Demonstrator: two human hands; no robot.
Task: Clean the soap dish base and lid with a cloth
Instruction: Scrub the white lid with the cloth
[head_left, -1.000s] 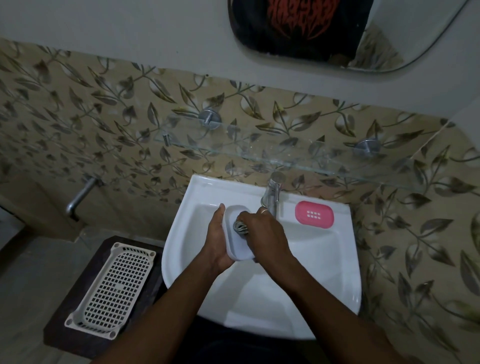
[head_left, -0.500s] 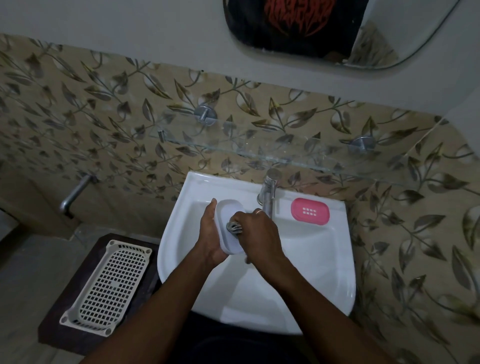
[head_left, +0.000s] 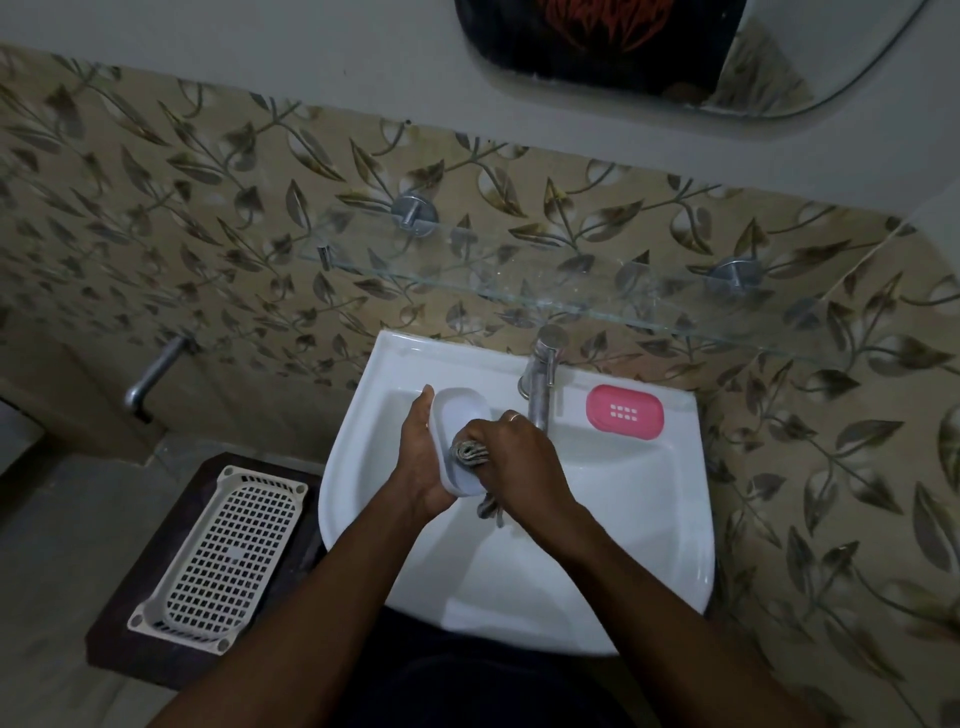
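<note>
The person is standing at a white washbasin (head_left: 675, 519), and both hands are working over the left part of its bowl, near the back ledge. The left hand (head_left: 421, 457) is gripping a white oval soap dish half (head_left: 460, 413) from its left side, thumb and fingers curling round the rim; whether it is the lid or the base cannot be told. Its long axis is running from the person toward the tiled wall, and its hollow side is facing up and toward the right hand. The right hand (head_left: 519, 457) is clenching a bunched striped cloth (head_left: 470, 451) and pressing it into the near end of that hollow, with a loose tail hanging below the fist. The pink slotted soap dish half (head_left: 625, 413) is lying on the back ledge, just right of the tap (head_left: 540, 384), with its slotted face up and its long axis along the ledge. A white plastic basket (head_left: 223, 551) is sitting on a dark stand (head_left: 135, 613) left of the basin.
</note>
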